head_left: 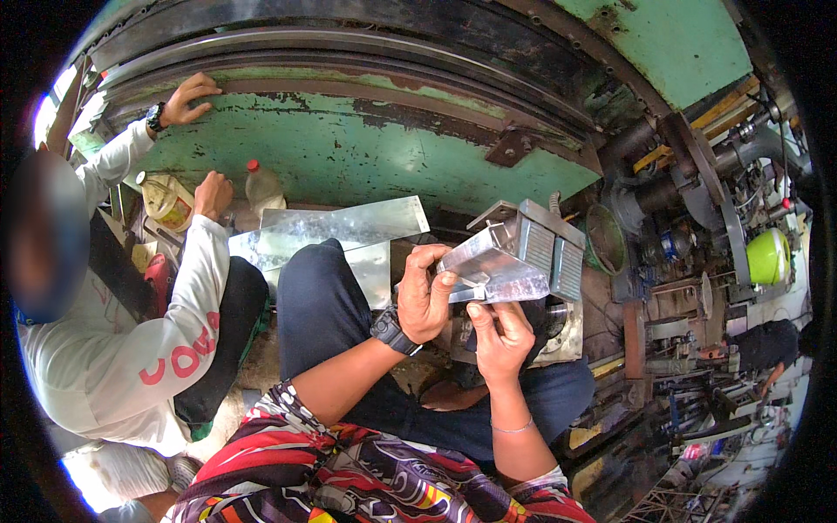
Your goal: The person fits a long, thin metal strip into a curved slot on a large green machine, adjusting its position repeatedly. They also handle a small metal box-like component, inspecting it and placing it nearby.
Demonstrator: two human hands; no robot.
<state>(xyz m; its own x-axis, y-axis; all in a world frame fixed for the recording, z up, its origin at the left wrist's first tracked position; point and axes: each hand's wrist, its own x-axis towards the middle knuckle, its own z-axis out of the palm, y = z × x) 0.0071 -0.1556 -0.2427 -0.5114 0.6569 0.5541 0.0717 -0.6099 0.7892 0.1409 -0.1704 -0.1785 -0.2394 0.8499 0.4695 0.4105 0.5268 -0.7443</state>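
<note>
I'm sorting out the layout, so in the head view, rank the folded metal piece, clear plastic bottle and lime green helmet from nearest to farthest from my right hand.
From the right hand:
1. Folded metal piece, held just above it.
2. Lime green helmet, far right.
3. Clear plastic bottle, upper left, beside the co-worker.

The person wears a short-sleeved patterned shirt [349,471] in red, black and white, dark blue trousers [327,305], a black wristwatch [394,332] and a thin bracelet [513,428].

Beside the green machine wall [366,148]: a seated co-worker in white sleeves [131,349], a red-capped plastic bottle [261,187], flat metal sheets [340,231], a lime-green helmet [767,255] far right.
</note>
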